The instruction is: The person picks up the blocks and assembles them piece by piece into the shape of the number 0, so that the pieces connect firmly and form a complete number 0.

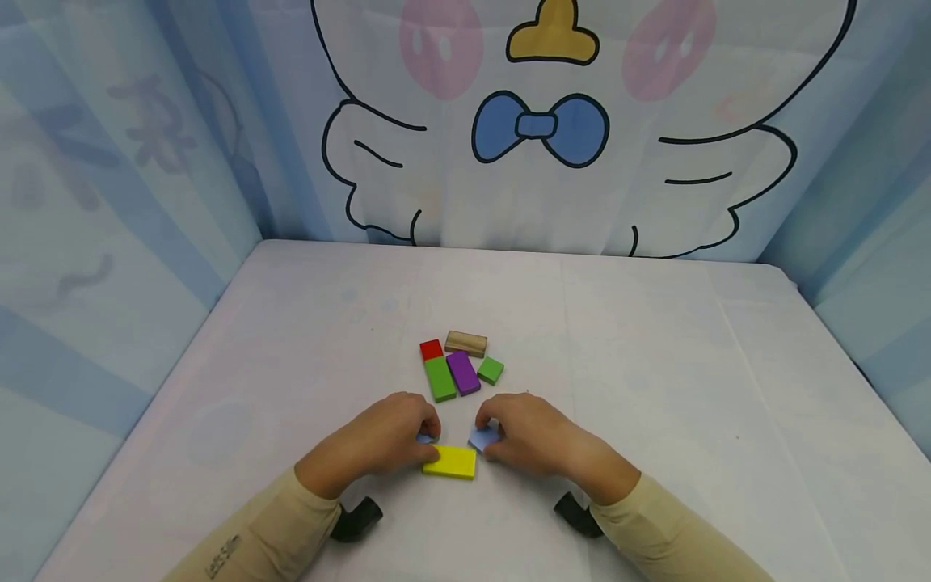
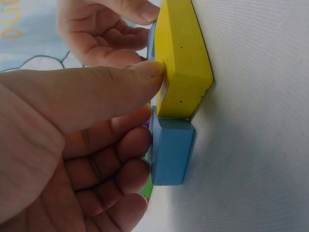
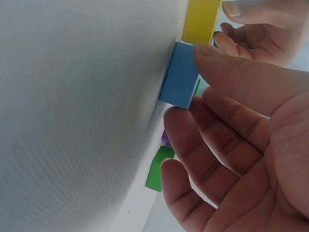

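Note:
A yellow rectangular block (image 1: 449, 463) lies flat near the front of the table. My left hand (image 1: 389, 436) has its thumb on the yellow block's left end. Its curled fingers hold a light blue block (image 2: 171, 152) at the yellow one's left corner; from above, that hand mostly hides it. My right hand (image 1: 534, 432) pinches a second light blue block (image 3: 179, 75) between thumb and fingers, close to the yellow block's right end. Just beyond the hands, a green rectangular block (image 1: 440, 379) and a purple block (image 1: 463, 373) lie side by side.
Behind them are a red block (image 1: 431, 349), a bare wood block (image 1: 466, 343) and a small green block (image 1: 490, 370). The white-covered table (image 1: 655, 364) spreads out to both sides. A printed curtain (image 1: 538, 194) hangs at its back edge.

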Available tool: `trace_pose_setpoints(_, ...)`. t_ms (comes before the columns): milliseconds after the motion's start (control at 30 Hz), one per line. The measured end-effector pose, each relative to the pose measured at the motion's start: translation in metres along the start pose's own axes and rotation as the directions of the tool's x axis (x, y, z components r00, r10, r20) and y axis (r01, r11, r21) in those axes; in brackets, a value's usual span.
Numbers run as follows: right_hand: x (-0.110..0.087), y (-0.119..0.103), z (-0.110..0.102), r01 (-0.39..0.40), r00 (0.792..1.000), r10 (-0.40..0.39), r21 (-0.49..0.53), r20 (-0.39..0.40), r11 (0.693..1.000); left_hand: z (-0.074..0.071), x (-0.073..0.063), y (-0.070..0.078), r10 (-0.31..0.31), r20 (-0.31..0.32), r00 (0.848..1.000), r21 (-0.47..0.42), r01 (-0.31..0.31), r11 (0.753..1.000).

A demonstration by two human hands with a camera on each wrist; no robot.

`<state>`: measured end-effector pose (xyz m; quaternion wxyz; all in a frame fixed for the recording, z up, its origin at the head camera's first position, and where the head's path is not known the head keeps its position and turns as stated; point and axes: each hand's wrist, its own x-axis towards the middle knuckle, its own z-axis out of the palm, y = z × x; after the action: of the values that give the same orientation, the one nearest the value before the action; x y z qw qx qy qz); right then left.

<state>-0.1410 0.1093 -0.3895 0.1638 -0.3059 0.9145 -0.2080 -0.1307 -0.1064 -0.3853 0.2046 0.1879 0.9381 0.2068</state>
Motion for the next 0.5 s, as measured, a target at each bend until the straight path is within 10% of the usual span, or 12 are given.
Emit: trace_pose_setpoints(500,0.0,0.0003,0.0012,0.012,1.0,-0.012,-0.003,-0.007,1.0,-0.0005,0.0001,-0.0002,0.004,0.004,1.0,0.0,-0.004,1.0)
